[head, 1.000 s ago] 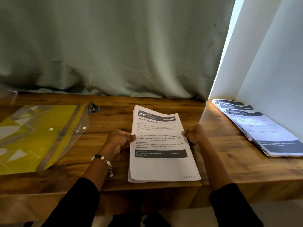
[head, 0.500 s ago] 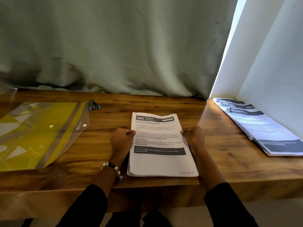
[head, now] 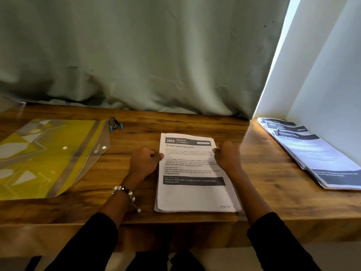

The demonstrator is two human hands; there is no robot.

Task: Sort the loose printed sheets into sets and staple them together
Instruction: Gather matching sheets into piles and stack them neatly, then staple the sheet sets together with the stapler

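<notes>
A stack of printed sheets (head: 195, 196) lies flat on the wooden desk (head: 263, 182) in front of me; its top page is headed "2652 Bedroom, Screen Cleaning Check". My left hand (head: 145, 162) holds the stack's left edge, fingers curled and thumb on the paper. My right hand (head: 227, 157) holds the right edge the same way. A small blue and black stapler (head: 115, 124) lies at the back left, apart from both hands. A second, fanned pile of printed sheets (head: 312, 153) lies along the right wall.
A yellow plastic snap folder (head: 48, 157) covers the desk's left part, its corner next to the stapler. A grey-green curtain (head: 136, 65) hangs along the back edge. A white wall (head: 332, 75) bounds the right side. The desk's front edge is just below the stack.
The stack's far end has come down and the sheets now lie flat and squared on the desk. Both hands have stayed at its side edges.
</notes>
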